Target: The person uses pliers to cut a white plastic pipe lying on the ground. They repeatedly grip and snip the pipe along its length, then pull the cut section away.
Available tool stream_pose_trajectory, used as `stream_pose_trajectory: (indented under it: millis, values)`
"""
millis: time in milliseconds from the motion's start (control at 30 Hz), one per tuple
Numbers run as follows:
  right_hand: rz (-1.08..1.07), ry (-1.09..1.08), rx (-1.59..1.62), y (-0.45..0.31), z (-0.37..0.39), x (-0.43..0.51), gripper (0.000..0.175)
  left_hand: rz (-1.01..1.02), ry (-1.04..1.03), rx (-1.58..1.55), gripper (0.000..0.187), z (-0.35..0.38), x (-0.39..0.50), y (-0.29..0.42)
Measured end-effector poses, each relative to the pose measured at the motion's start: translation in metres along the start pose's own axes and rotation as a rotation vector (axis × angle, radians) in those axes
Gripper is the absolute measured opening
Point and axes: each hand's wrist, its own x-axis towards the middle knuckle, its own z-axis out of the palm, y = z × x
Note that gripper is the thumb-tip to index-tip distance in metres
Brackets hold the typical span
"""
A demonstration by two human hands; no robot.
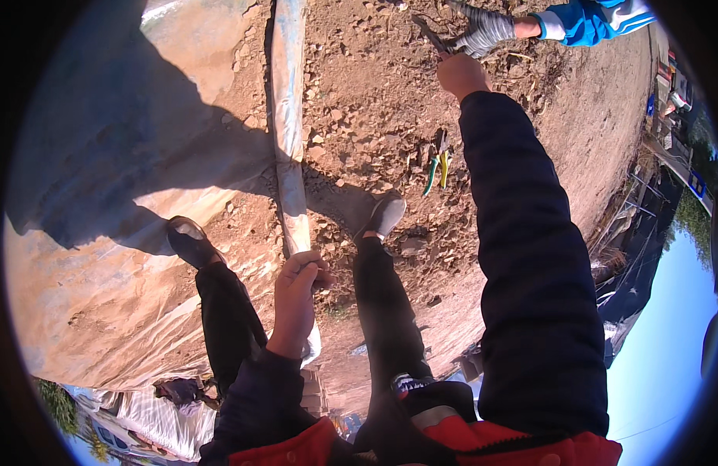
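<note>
My right hand (pixel 463 76) reaches far forward, its fist closed around a dark hand tool (pixel 429 34) whose narrow end points up and left. Another person's hand in a grey striped glove (pixel 484 32) is right beside that tool; whether it also grips it is unclear. My left hand (pixel 298 291) is low in front of me, fingers curled and thumb bent against them; whether anything small is between them cannot be seen. Beneath it runs a long roll of plastic film (pixel 289 116). Pliers (pixel 437 166) with one green and one yellow handle lie on the leaf-strewn soil.
Sheet plastic (pixel 62 291) dusted with soil spreads on the left, partly under my shadow. My shoes (pixel 190 239) stand on either side of the roll. The co-worker's blue sleeve (pixel 586 23) enters at top right. Poles and dark sheeting (pixel 627 285) line the right edge.
</note>
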Motion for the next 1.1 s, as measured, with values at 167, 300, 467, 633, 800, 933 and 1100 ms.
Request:
stream_pose_trajectory:
  millis: [167,300,467,633,800,933,1100]
  values:
    - [0.144,-0.001,0.040,0.024,0.026,0.021,0.052,-0.014,0.036,0.024,0.022,-0.002,0.001,-0.003]
    - [-0.279,-0.125,-0.192,0.011,0.041,-0.020,0.041,0.002,0.017,0.055,0.022,-0.001,0.004,-0.002]
    - [-0.191,-0.478,0.791,-0.079,0.051,-0.225,0.031,0.102,0.172,0.161,0.039,0.007,0.013,-0.006]
    - [-0.710,-0.647,1.051,-0.129,0.067,-0.361,0.056,0.022,0.274,-0.160,0.025,-0.008,0.016,-0.005]
    - [0.093,-0.147,0.590,-0.002,0.181,-0.250,0.075,-0.002,0.146,-0.208,0.017,-0.014,0.014,-0.005]
    - [0.552,-0.082,0.296,0.108,0.260,-0.171,0.105,-0.010,0.042,-0.044,0.015,0.001,0.005,-0.010]
    - [0.326,-0.328,0.294,0.154,0.313,-0.137,0.095,-0.057,0.104,-0.041,0.016,0.002,0.003,-0.014]
